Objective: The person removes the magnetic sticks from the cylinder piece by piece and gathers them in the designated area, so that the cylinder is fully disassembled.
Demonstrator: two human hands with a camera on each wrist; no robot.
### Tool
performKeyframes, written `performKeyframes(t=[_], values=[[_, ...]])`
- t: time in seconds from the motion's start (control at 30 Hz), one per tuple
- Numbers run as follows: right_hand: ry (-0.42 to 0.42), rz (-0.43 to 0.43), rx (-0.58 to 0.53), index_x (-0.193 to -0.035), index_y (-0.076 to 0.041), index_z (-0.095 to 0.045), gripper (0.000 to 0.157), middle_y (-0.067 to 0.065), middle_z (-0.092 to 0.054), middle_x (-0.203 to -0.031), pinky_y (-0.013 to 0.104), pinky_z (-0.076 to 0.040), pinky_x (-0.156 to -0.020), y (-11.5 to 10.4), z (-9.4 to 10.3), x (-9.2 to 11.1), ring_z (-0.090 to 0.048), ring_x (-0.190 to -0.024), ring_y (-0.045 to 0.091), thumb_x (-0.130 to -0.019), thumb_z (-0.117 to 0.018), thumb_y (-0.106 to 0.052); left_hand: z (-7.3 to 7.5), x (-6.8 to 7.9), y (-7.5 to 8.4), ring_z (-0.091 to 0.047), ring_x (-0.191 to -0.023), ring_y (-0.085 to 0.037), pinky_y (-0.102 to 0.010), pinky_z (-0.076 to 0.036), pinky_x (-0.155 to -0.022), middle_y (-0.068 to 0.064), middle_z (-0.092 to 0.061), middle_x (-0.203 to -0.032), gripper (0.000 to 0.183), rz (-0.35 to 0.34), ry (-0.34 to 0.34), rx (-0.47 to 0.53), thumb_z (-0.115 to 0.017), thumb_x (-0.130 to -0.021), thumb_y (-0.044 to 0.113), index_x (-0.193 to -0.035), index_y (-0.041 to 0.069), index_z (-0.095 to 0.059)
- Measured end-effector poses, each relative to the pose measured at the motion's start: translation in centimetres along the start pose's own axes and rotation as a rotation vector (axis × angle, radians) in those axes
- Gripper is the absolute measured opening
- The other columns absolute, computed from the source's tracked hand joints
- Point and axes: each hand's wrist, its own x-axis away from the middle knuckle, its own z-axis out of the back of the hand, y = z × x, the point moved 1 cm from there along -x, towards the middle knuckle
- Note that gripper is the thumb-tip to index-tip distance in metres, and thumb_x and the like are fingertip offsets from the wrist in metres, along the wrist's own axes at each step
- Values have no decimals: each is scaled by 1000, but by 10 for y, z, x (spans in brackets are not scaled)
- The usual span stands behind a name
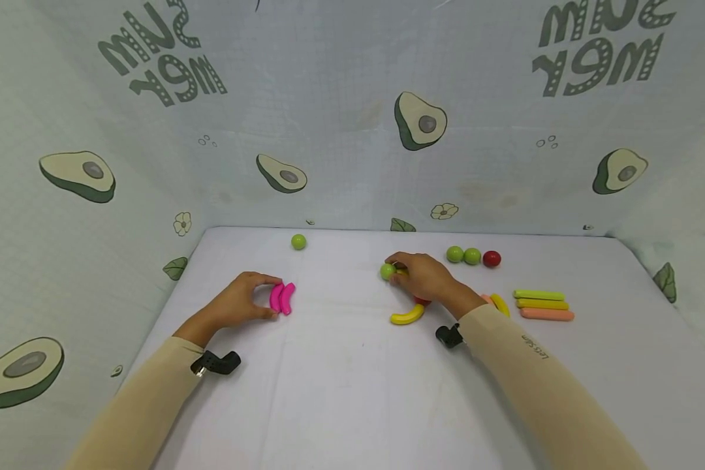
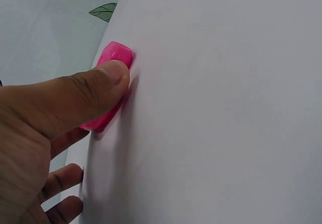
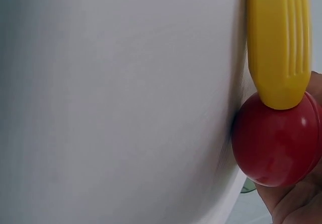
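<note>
My left hand (image 1: 237, 303) is at the left of the table, its thumb and index finger pinching the ends of a pink curved piece (image 1: 276, 297). A second pink curved piece (image 1: 288, 298) lies right alongside it. In the left wrist view the thumb covers the middle of the pink piece (image 2: 114, 51). Toward the back centre, my right hand (image 1: 425, 277) holds a green ball (image 1: 386, 271) in its fingertips; a bit of yellow shows behind it. Below this hand a yellow curved piece (image 1: 407, 316) touches a red ball (image 3: 274, 143), mostly hidden in the head view.
One green ball (image 1: 298, 242) sits at the back left. Two green balls (image 1: 463, 255) and a red ball (image 1: 491, 259) form a row at the back right. Green, yellow and orange sticks (image 1: 543, 304) lie stacked at right, near another yellow curved piece (image 1: 500, 305) partly behind the right wrist.
</note>
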Motion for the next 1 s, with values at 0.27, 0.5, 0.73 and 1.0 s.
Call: performKeyframes(t=[0.27, 0.5, 0.73, 1.0], values=[[-69, -41, -117, -157, -17, -36, 67, 12, -58, -145, 56, -37, -112, 4, 6, 3, -49, -137, 35, -101, -67, -34, -1, 2, 0, -38, -140, -42, -60, -37, -111, -17, -54, -144, 76, 3, -19, -16, -93, -76, 25, -143, 10, -60], [-127, -32, -207, -153, -11, -39, 64, 20, -52, -148, 55, -40, -111, 9, 14, 20, -49, -135, 38, -100, -66, -37, 2, 1, 7, -39, -142, -40, -58, -32, -115, -16, -52, -149, 76, -23, 18, -11, -90, -80, 18, -146, 7, -55], [-179, -23, -177, -134, -13, -58, 40, 14, -59, -135, 46, -52, -97, 17, 19, 43, -55, -111, 29, -95, -67, -15, -3, -1, 32, -36, -140, -39, -64, -23, -112, -14, -54, -147, 66, -66, 192, -110, -88, -83, 21, -141, 9, -59], [-141, -14, -155, -132, -16, -65, 39, 16, -52, -148, 56, -42, -109, 22, 17, 59, -46, -134, 37, -95, -67, -6, -27, -5, 79, -46, -134, -31, -54, -32, -113, -5, -63, -136, 52, -228, 162, -123, -83, -89, 28, -134, 10, -65]])
